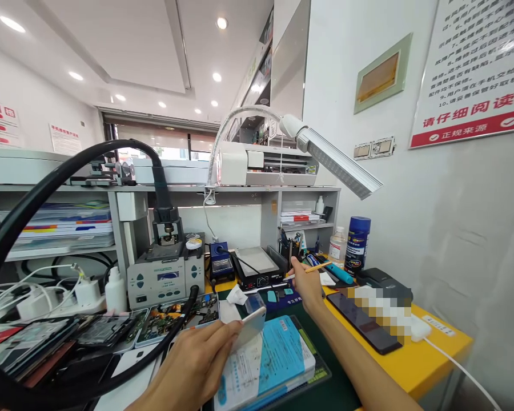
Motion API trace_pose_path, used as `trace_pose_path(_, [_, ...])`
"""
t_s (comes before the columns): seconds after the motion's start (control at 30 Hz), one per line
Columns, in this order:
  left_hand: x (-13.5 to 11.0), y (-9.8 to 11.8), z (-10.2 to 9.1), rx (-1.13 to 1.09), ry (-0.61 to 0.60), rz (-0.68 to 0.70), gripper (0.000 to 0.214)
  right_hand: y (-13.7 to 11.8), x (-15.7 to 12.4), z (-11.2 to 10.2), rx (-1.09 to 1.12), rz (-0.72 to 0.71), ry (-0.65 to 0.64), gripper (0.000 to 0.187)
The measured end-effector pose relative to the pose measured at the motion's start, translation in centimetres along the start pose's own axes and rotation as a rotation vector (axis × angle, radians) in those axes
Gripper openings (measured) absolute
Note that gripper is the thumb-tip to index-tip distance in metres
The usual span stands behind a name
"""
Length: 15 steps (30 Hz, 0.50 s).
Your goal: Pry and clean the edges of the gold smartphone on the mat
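Note:
My left hand (197,357) is closed on a silver-white phone (252,329), tilted up on its edge with its narrow side towards me. Beneath the phone lies a blue-and-white box (282,348) with scuffed print, on a dark green mat (325,337). Further off, my right hand (307,285) grips a slim stick tool (319,267) with a yellow-orange handle. Its thin pale end points left, towards the front of a black device (263,281) with a knob. Which kind of stick tool it is, I cannot tell.
A black hose (68,154) arches across the left, beside a hot air station (165,279). Trays of circuit boards (160,319) and stacked phones (34,342) crowd the left. On the yellow right side are a dark phone (364,322) and a blue spray can (357,245). A lamp (342,160) hangs above.

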<state>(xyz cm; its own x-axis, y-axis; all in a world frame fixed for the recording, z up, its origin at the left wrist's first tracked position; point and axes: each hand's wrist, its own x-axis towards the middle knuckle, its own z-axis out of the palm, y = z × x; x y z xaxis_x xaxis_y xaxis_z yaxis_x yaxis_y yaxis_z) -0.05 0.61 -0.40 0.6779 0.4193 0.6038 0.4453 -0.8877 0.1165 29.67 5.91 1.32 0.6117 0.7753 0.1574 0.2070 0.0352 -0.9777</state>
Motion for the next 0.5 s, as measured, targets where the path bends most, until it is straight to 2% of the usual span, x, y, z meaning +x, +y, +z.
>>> trace_pose_path(0.1, [-0.1,0.0,0.1,-0.008,0.005,-0.022,0.035,0.1,0.4,-0.5,-0.090,-0.013,0.035,0.028])
trace_pose_path(0.23, [-0.1,0.0,0.0,0.027,0.016,-0.004,0.038,0.5,0.8,-0.7,-0.203,-0.043,0.014,0.028])
trace_pose_path(0.5, [0.3,0.2,-1.3,0.086,-0.133,-0.021,0.045,2.0,1.2,0.1,-0.349,-0.113,-0.123,0.029])
